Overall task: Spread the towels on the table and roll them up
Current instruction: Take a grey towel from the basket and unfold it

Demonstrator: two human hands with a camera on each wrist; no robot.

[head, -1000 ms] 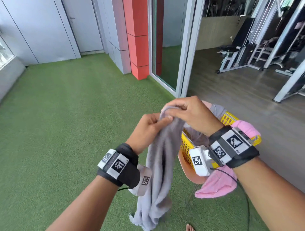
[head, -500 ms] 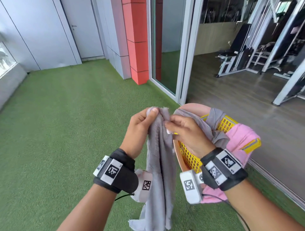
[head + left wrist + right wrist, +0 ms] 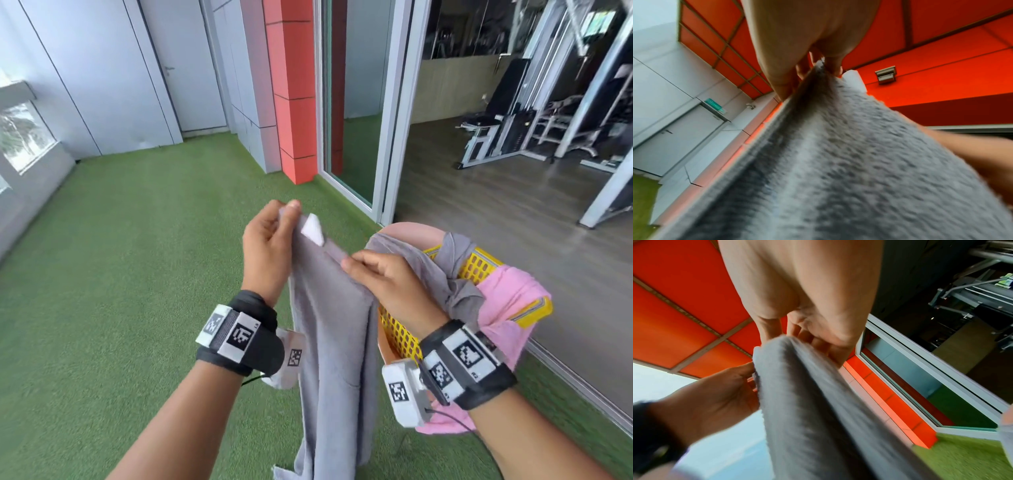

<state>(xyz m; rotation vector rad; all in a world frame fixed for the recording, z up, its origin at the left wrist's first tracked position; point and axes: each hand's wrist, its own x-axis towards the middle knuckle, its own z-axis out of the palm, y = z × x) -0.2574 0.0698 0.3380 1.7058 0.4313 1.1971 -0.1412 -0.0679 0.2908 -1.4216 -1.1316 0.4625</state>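
Observation:
A grey towel (image 3: pixel 330 335) hangs in folds in front of me, held up by its top edge. My left hand (image 3: pixel 270 236) pinches the towel's corner beside a white label (image 3: pixel 312 229); the left wrist view shows the same pinch (image 3: pixel 819 68) on the grey towel (image 3: pixel 838 162). My right hand (image 3: pixel 380 277) grips the top edge a little to the right and lower, and in the right wrist view its fingers (image 3: pixel 818 344) curl over the folded grey towel (image 3: pixel 807 402). No table is in view.
A yellow basket (image 3: pixel 479 270) sits on a pink chair (image 3: pixel 404 231) at the right, with another grey towel (image 3: pixel 455 294) and a pink towel (image 3: pixel 507 305) draped over it. Green turf (image 3: pixel 120 274) lies underfoot; a red pillar (image 3: pixel 291 102), glass door and gym equipment stand beyond.
Both hands have moved apart along the towel's top edge, the left going up and left, so the edge is stretched wider and the white label shows.

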